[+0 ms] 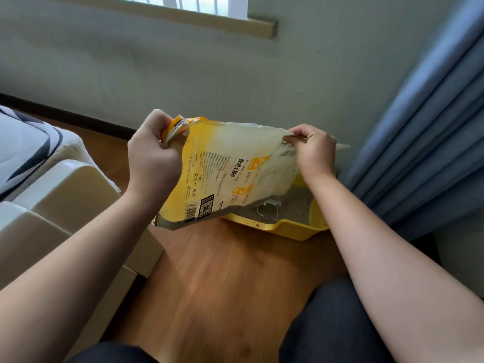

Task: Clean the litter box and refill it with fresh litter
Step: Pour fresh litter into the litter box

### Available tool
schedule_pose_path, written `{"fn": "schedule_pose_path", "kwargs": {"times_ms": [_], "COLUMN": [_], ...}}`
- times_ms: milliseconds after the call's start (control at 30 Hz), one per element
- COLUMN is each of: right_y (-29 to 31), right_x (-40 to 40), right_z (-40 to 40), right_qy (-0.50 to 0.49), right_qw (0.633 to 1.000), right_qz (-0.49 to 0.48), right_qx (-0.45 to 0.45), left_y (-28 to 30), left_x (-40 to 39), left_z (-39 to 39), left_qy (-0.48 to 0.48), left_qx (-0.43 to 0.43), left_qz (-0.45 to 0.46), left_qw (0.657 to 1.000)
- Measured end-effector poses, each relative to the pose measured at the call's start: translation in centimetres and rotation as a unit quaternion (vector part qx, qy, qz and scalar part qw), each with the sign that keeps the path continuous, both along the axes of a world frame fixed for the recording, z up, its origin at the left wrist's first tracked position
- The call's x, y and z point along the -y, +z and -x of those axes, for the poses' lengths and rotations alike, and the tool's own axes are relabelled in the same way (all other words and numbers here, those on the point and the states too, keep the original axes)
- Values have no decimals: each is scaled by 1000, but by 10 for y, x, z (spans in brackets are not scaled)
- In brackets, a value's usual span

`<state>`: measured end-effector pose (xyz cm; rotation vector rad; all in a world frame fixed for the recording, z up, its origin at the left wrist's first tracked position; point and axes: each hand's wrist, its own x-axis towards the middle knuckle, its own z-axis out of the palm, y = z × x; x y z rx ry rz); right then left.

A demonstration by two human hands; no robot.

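Note:
A yellow and white litter bag (225, 171) hangs upside down over the yellow litter box (290, 227), which sits on the wooden floor against the wall. My left hand (154, 155) grips the bag's left upper corner. My right hand (314, 150) pinches its right upper corner. The bag looks flat and nearly empty. Grey litter (293, 205) fills the box, with a small white piece and thread lying on top. The bag hides the box's left part.
The cream-coloured plastic cover (65, 203) stands on the left, next to bedding (23, 150) with dark stripes. A blue curtain (429, 142) hangs on the right, close to the box. Bare wooden floor (225, 284) lies between my knees.

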<state>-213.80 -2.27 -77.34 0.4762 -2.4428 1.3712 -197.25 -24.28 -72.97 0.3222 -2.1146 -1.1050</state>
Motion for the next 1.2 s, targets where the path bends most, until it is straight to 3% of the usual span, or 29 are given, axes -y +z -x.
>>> {"fn": "schedule_pose_path", "kwargs": {"times_ms": [367,600,733,1000,1200], "right_y": [1,5,1,-5,-1], "right_x": [-43,-49,-39,-12,3], "right_z": [-25,-31,-31,-29,-31], "right_qy": [-61,-61,-36,-3,17], "right_qw": [998,997,995,989,982], "right_qz": [-32,-47,-77,-141,-186], "right_qx": [15,25,47,37,-1], "left_y": [-24,-19,-23,-45,-66], "left_x": [-16,-10,3,12,24], "left_z": [8,-1,-13,-26,-32], "left_qy": [-5,-55,-70,-114,-120], "left_qx": [31,11,57,178,283], "left_qz": [12,114,177,183,223], "left_qw": [999,992,980,960,925]}}
